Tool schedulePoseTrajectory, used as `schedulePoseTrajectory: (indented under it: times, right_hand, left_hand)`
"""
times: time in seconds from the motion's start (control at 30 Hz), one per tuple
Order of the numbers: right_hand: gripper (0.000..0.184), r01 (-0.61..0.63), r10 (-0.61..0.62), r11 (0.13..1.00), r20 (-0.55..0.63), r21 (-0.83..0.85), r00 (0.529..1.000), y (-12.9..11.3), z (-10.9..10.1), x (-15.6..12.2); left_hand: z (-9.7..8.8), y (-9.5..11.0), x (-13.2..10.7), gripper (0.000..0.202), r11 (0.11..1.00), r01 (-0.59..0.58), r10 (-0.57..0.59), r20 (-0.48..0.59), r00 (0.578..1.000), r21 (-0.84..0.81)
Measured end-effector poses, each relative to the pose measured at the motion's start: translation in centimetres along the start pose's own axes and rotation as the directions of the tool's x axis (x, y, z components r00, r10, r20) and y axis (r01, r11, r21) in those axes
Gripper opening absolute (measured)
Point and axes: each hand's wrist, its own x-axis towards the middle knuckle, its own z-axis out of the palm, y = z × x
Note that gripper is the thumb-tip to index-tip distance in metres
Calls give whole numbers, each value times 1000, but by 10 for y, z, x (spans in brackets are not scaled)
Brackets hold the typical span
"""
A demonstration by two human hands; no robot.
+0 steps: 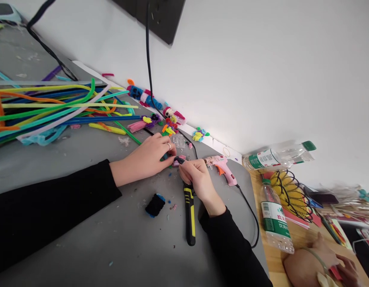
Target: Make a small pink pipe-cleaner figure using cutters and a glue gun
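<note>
Many pipe cleaners [55, 105] lie heaped on the grey counter [118, 247], well left of the pliers [189, 215]. Between heap and pliers, but farther back, are a blue figure [150, 99] and a purple one [154, 119]. Wearing a ring, the left hand [151, 155] comes in from the left, its grip pinched on a small pink-and-dark piece [179, 160], which is held just beyond the pliers. Left of the pliers' handles, a black block [155, 204] edged with blue rests on the counter. Over the pliers' head, hiding it, is the right hand [199, 177], its grip closed on the dark end of the same piece. Beyond the pliers to the right lies a pink glue gun [222, 167] with a black cord. Well right of the pliers are two bottles [275, 223] with green caps, then a co-worker's hand [324, 249], banded at the wrist.
</note>
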Motion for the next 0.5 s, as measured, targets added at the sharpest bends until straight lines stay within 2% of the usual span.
schedulePoseTrajectory:
  times: [0.2, 0.27, 0.33, 0.37, 0.4, 0.47, 0.5]
  right_hand:
    - [61, 11, -11, 1000, 0, 7, 1000, 0, 2, 1]
    - [60, 70, -72, 997, -72, -27, 995, -4, -1, -4]
    - [54, 103, -143, 975, -197, -198, 970, -12, -4, -13]
    - [47, 68, -169, 930, -257, -361, 952, -17, -4, -18]
    - [40, 12, -213, 845, -315, -535, 925, -22, -4, -24]
    - [21, -107, -282, 591, -329, -800, 901, -28, -2, -38]
    - [19, -136, -306, 461, -301, -877, 903, -29, 1, -44]
  left_hand:
    - [0, 0, 1, 17, 999, 27, -26, 24, 999, -18]
    - [-1, 1, 2, 18, 999, 36, -35, 35, 999, -24]
    - [-2, 2, 2, 20, 999, 40, -39, 43, 998, -27]
    - [-3, 2, 1, 21, 999, 38, -37, 43, 998, -25]
    - [-3, 3, 1, 22, 999, 30, -29, 40, 999, -22]
    - [-4, 3, 0, 23, 1000, 10, -9, 28, 1000, -13]
    - [-5, 4, 0, 24, 1000, 2, -2, 26, 1000, -10]
